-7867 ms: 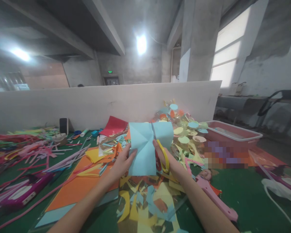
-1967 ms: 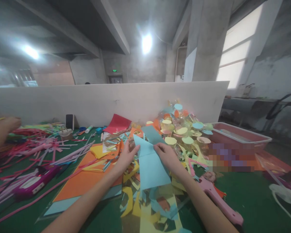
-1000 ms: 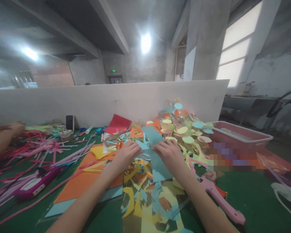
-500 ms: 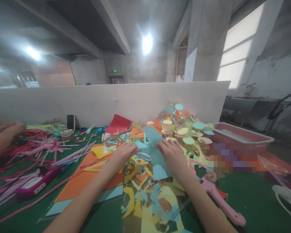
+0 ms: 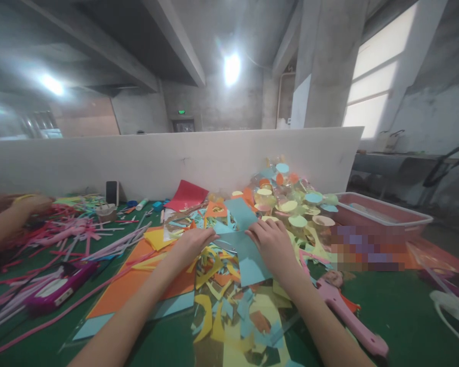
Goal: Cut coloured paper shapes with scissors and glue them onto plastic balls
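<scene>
My left hand is closed, its thumb and fingers pinching one end of a folded light blue paper. The other end is pinched by my right hand, fingers bent over it. Only a narrow band of this paper shows between my fingertips. Beneath lies a flat blue paper strip, partly covered by my right hand. A metal blade of scissors shows among the scraps just below the folded paper; its handles are hidden. Yellow and blue paper scraps surround it.
Orange sheets lie left; a red sheet lies behind. Paper-topped clear pieces are heaped near a pink bin. A pink tool lies right, a purple device left. Another person's hand is far left.
The scissors left my right hand after cutting the blue sheet. The cut piece was then folded over between both hands, down to a narrow band. In the last half second my hands barely moved.
</scene>
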### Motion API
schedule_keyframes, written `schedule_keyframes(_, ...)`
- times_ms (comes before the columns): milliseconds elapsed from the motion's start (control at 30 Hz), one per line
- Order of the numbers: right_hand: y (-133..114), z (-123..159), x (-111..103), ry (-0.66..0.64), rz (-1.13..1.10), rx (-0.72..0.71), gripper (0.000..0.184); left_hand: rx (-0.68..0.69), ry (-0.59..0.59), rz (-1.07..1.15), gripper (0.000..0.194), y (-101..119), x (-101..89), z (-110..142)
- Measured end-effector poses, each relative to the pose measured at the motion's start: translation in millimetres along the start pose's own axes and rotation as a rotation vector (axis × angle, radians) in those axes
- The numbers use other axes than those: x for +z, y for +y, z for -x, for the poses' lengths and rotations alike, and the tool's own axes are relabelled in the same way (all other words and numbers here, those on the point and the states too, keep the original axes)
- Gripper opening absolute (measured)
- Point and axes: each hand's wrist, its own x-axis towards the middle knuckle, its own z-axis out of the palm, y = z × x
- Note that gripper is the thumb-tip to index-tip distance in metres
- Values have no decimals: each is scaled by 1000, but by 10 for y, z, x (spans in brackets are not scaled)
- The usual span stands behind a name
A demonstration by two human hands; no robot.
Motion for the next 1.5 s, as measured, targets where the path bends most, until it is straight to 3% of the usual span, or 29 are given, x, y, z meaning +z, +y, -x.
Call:
schedule_keyframes(333, -5, -4, -25, -6, -22, 6, 26, -26, -153, 49, 24, 12, -62, -29)
schedule_keyframes(533, -31, 5, -5, 6, 3, -67, 23, 67, 47, -98, 26, 39, -28, -88)
schedule_keyframes(600, -77, 8, 14, -5, 6, -119, 24, 75, 58, -157, 29, 92, -9, -99)
schedule_keyframes(733, -180, 6, 38, -13, -38, -213, 23, 132, -48, -125, 26, 235, -2, -100)
schedule_keyframes(800, -201, 0, 22, -14, -83, -214, 25, 98, -140, -89, 27, 282, -19, -90)
schedule_keyframes(933, -163, -14, -69, 32, -246, 29, 32, -96, -206, 49, 31, 268, -80, -64)
schedule_keyframes(1067, -105, -28, -139, 69, -371, 406, 36, -389, -50, 361, 25, 142, -117, -66)
schedule_keyframes(1133, -99, -34, -128, 12, -336, 517, 32, -515, 34, 470, 23, 76, -117, -79)
schedule_keyframes(1233, -117, -15, -63, -215, -179, 541, 25, -627, 106, 531, 21, 28, -113, -101)
schedule_keyframes(1400, -154, 106, 40, -676, 5, 372, 30, -789, 147, 701, 26, 65, -95, -124)
schedule_keyframes(1500, -172, 161, 50, -784, -5, 290, 33, -835, 157, 807, 25, 93, -68, -133)
